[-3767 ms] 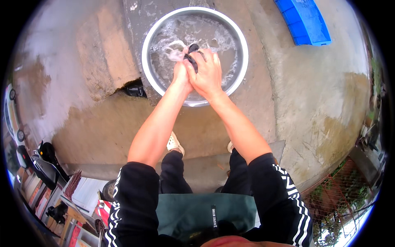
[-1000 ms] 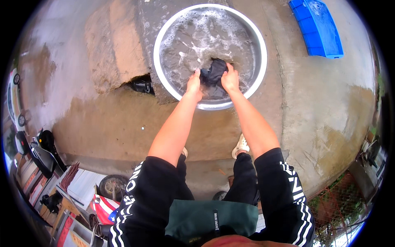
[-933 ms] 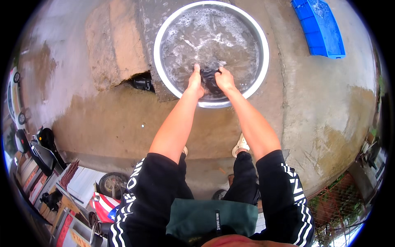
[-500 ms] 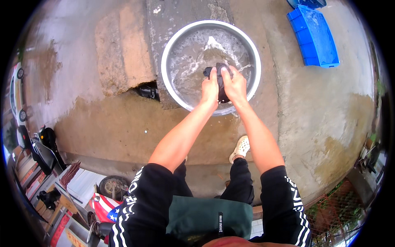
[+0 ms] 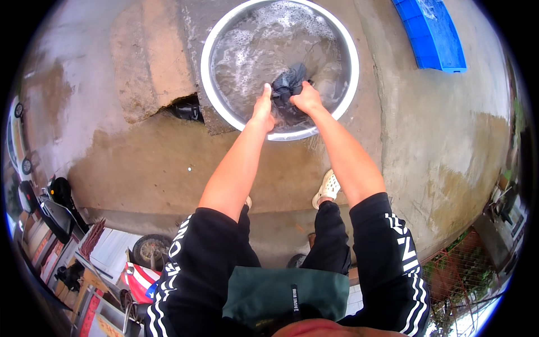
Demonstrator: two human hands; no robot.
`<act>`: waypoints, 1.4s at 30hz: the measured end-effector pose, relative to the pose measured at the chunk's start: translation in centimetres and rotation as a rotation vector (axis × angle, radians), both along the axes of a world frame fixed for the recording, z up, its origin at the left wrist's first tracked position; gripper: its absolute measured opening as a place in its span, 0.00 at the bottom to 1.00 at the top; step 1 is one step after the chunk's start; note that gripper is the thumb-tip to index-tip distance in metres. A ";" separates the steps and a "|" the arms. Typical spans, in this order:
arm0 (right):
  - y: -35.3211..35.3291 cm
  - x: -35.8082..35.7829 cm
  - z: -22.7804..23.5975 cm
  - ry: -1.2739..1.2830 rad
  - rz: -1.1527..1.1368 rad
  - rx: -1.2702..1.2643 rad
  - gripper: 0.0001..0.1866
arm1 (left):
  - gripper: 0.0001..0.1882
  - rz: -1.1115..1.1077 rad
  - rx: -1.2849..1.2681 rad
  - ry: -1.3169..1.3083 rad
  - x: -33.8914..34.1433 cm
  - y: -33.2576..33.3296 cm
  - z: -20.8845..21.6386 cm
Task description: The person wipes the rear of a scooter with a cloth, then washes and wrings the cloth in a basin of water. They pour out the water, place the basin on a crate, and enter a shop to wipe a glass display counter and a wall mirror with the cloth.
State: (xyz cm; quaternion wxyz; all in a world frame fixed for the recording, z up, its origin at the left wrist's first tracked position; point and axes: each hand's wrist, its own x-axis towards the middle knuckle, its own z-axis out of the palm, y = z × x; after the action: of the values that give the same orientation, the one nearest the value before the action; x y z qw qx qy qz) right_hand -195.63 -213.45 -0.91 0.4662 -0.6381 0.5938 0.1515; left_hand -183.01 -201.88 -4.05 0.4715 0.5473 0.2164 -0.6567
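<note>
A bunched, wet, dark grey cloth (image 5: 288, 81) lies partly in the murky, sudsy water of a round metal basin (image 5: 352, 67), near its front side. From the right, my right hand (image 5: 307, 99) pinches the cloth, its fingers closed on the fabric. My left hand (image 5: 263, 108) is at the cloth's left edge, just above the basin's near rim, thumb pointing up and fingers curled in against the fabric. The left fingertips are mostly hidden. Part of the cloth hangs down between both hands into the water.
A blue plastic crate (image 5: 429, 33) stands at the far right on wet concrete. Left of the basin, broken slabs (image 5: 163, 56) leave a dark hole (image 5: 185, 108). My feet, in cream clogs (image 5: 327, 188), are below the basin. A wheel (image 5: 151, 251) and household clutter are at lower left.
The basin sits higher and larger in view. My hands have moved apart, and the cloth, bunched between them before, is now spread wider. The splashing has settled into foam.
</note>
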 end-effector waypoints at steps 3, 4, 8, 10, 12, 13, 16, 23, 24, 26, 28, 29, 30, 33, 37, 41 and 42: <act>3.0 -0.2 4.1 -0.445 0.060 0.005 0.43 | 0.42 0.126 -0.189 0.036 0.8 -0.3 2.2; 3.1 -0.7 5.7 -0.527 0.040 0.111 0.40 | 0.39 0.157 -0.170 0.181 1.2 -0.5 4.2; 1.2 -1.5 11.8 -0.656 -0.263 0.375 0.26 | 0.14 0.249 -0.296 0.127 0.2 0.0 7.5; -0.3 -2.9 10.8 -0.530 -0.334 0.148 0.23 | 0.15 0.236 -0.278 -0.109 -0.8 -0.4 11.2; -0.4 -2.8 9.9 -0.395 -0.321 -0.175 0.20 | 0.17 0.241 -0.266 -0.280 -0.9 -0.4 10.5; -0.5 -2.3 9.3 -0.400 -0.330 -0.259 0.20 | 0.18 0.247 -0.218 -0.373 -0.6 -0.3 9.6; 0.1 -1.8 7.3 -0.363 -0.318 -0.445 0.25 | 0.23 0.091 -0.031 -0.403 0.4 0.0 9.6; 2.3 -0.8 -2.6 0.038 0.066 -0.168 0.46 | 0.45 0.039 0.025 -0.022 -0.4 0.2 4.2; 2.8 0.2 -1.7 -0.038 0.066 -0.183 0.42 | 0.45 0.054 0.018 0.004 -0.2 0.0 4.4; 3.6 1.3 1.5 -0.277 0.012 -0.136 0.31 | 0.46 0.043 -0.136 0.037 0.8 0.3 3.8; 3.7 0.7 6.8 -0.514 0.081 0.078 0.27 | 0.45 0.162 -0.146 0.052 1.5 0.1 5.0; 3.6 -0.3 7.6 -0.655 0.111 0.135 0.26 | 0.44 0.230 -0.178 0.076 1.8 -0.1 5.0; 3.7 -1.2 9.2 -0.650 -0.022 0.238 0.25 | 0.39 0.235 -0.155 0.122 1.6 -0.4 7.5; 2.1 -2.7 13.4 -0.613 -0.392 0.527 0.25 | 0.23 0.375 -0.234 0.168 -0.2 -0.3 9.4; 4.3 -3.5 12.5 -0.766 -0.677 0.012 0.30 | 0.15 0.460 -0.248 -0.053 -3.5 -0.4 12.9; 4.8 -2.0 17.5 -0.798 -0.512 -0.231 0.28 | 0.18 0.347 -0.222 0.008 -6.6 0.0 18.2; 4.0 -2.0 18.2 -0.764 -0.504 -0.206 0.23 | 0.21 0.233 -0.302 -0.007 -6.4 0.2 18.9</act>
State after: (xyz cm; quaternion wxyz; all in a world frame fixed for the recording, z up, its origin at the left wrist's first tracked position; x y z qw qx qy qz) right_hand -197.68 -209.45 17.33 0.6080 -0.5268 0.5280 -0.2721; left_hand -189.41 -201.68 14.83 0.6221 0.4439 0.1757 -0.6205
